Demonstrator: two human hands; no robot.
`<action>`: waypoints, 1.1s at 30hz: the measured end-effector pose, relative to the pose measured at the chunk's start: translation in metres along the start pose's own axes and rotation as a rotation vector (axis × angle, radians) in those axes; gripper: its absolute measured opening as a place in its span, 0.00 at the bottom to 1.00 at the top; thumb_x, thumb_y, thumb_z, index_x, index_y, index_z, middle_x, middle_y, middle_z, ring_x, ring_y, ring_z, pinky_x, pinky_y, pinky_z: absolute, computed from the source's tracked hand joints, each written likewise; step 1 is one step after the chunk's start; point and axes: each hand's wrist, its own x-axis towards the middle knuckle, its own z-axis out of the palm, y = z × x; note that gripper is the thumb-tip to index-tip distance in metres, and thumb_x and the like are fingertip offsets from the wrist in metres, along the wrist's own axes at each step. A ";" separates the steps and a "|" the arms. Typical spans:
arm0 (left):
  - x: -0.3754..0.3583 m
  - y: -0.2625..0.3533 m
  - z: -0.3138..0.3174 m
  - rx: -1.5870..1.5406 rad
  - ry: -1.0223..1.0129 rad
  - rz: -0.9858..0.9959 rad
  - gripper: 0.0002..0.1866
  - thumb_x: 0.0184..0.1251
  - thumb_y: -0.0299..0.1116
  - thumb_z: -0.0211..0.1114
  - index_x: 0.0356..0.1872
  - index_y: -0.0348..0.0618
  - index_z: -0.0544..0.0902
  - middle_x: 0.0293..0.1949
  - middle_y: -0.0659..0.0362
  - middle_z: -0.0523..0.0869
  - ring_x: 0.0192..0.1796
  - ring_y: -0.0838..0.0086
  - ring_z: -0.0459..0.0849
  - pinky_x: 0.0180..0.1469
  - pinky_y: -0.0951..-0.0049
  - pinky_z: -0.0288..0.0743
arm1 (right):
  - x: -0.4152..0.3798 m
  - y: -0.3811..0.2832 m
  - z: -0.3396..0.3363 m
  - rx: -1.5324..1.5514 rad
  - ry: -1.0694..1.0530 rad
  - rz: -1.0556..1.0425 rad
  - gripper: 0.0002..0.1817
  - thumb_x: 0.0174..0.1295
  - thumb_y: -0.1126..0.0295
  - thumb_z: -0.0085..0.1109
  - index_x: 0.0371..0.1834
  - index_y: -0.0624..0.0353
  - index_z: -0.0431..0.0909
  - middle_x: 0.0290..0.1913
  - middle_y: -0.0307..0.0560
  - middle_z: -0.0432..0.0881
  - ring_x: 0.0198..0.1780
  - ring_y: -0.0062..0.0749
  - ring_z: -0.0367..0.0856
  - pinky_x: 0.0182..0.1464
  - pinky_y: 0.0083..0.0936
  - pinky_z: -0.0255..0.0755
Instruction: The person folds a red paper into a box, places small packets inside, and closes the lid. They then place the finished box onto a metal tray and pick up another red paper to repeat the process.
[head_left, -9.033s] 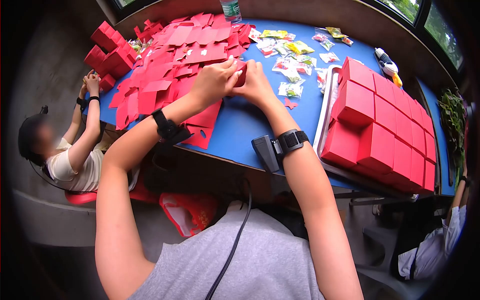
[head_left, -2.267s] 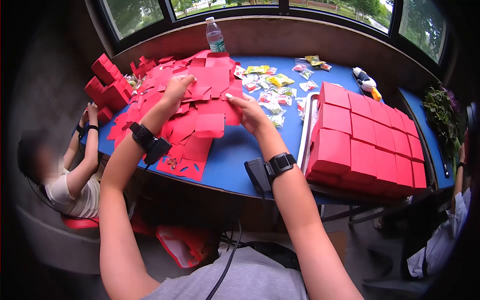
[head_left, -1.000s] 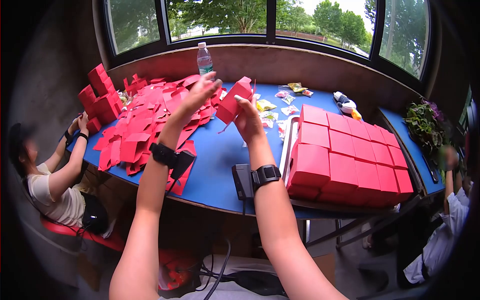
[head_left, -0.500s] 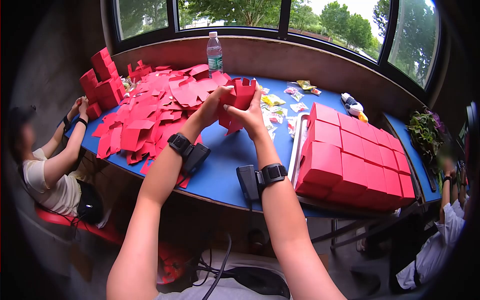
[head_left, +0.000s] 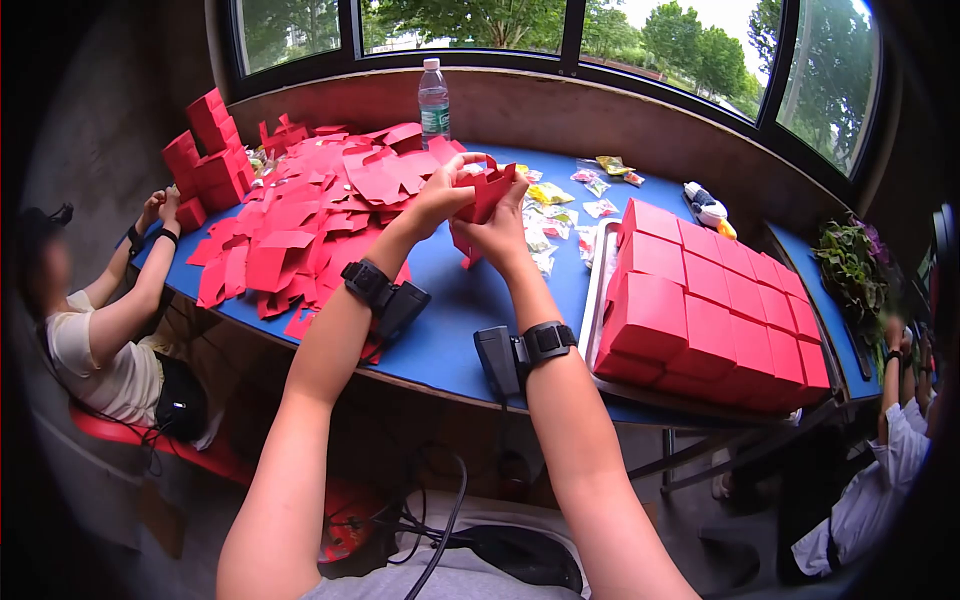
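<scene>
Between my hands, above the blue table [head_left: 430, 335], is a partly folded red paper box [head_left: 487, 192] with its upper flaps standing up. My left hand [head_left: 440, 196] is closed on its left side, fingers at the top edge. On the right side my right hand [head_left: 500, 232] grips the box, thumb across its front. A lower flap of the box hangs below my hands. Just left of them lies a big heap of flat red box blanks [head_left: 300, 225]. Several wrapped candies [head_left: 548, 194] are scattered behind and to the right.
Finished red boxes [head_left: 710, 310] fill a white tray [head_left: 593, 300] at the right. A water bottle [head_left: 434, 100] stands at the back. Beside stacked boxes [head_left: 215, 150], a person's hands [head_left: 160, 210] work at the left. A plush toy [head_left: 709, 209] lies near the wall.
The box has been tilted and its top flaps are bent inward more. My left fingers have moved up over its top edge.
</scene>
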 end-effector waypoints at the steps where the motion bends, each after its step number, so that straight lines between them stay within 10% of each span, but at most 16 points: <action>1: 0.003 -0.006 -0.005 0.050 0.043 0.068 0.23 0.58 0.25 0.57 0.57 0.34 0.67 0.46 0.53 0.81 0.44 0.75 0.81 0.46 0.77 0.77 | 0.000 0.000 -0.001 -0.072 0.015 -0.012 0.50 0.33 0.68 0.73 0.58 0.56 0.45 0.54 0.59 0.61 0.57 0.48 0.67 0.56 0.36 0.69; 12: 0.004 -0.014 0.008 -0.312 0.127 0.028 0.17 0.65 0.30 0.56 0.53 0.35 0.74 0.45 0.55 0.82 0.47 0.78 0.80 0.51 0.78 0.73 | -0.003 -0.008 -0.003 -0.176 0.157 -0.090 0.46 0.36 0.65 0.72 0.57 0.55 0.49 0.51 0.58 0.61 0.54 0.53 0.67 0.54 0.42 0.67; 17: 0.005 -0.012 0.005 0.124 0.334 0.095 0.13 0.65 0.33 0.56 0.44 0.35 0.79 0.37 0.57 0.84 0.39 0.78 0.82 0.44 0.79 0.76 | -0.005 -0.009 0.000 -0.205 0.145 -0.174 0.44 0.37 0.68 0.69 0.57 0.53 0.50 0.50 0.60 0.61 0.51 0.58 0.67 0.52 0.44 0.69; 28: 0.009 -0.024 -0.019 -0.197 0.445 0.019 0.12 0.66 0.36 0.58 0.35 0.37 0.81 0.31 0.60 0.84 0.30 0.80 0.81 0.31 0.81 0.74 | -0.010 -0.019 0.002 -0.348 0.004 -0.340 0.43 0.36 0.70 0.68 0.58 0.51 0.53 0.50 0.62 0.61 0.51 0.60 0.67 0.50 0.45 0.71; 33: 0.008 -0.024 -0.013 0.520 0.499 0.235 0.15 0.65 0.38 0.59 0.29 0.34 0.83 0.28 0.56 0.84 0.30 0.77 0.82 0.32 0.76 0.73 | -0.012 -0.016 0.000 -0.424 -0.040 -0.195 0.46 0.36 0.67 0.68 0.63 0.50 0.55 0.51 0.61 0.62 0.52 0.58 0.67 0.52 0.43 0.70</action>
